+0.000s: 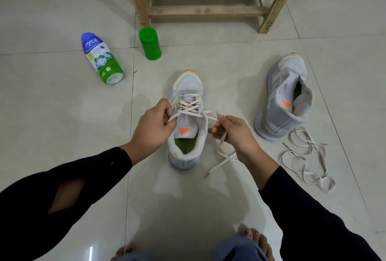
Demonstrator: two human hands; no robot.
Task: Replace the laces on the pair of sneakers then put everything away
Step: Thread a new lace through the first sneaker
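The left hand (153,127) pinches one end of the lace (189,107); the right hand (234,133) pinches the other end, its tail trailing onto the floor (62,114); the lace crisscrosses the front eyelets of the near sneaker (188,85) between them; the second sneaker (279,98) stands unlaced at right, a loose lace (307,160) beside its heel; beyond, a powder bottle (101,58) lies on its side near an upright green jar (150,44).

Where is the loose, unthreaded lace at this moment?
In the head view, the loose lace lies tangled on the floor at the right, by the heel of the unlaced sneaker, right of the right hand.
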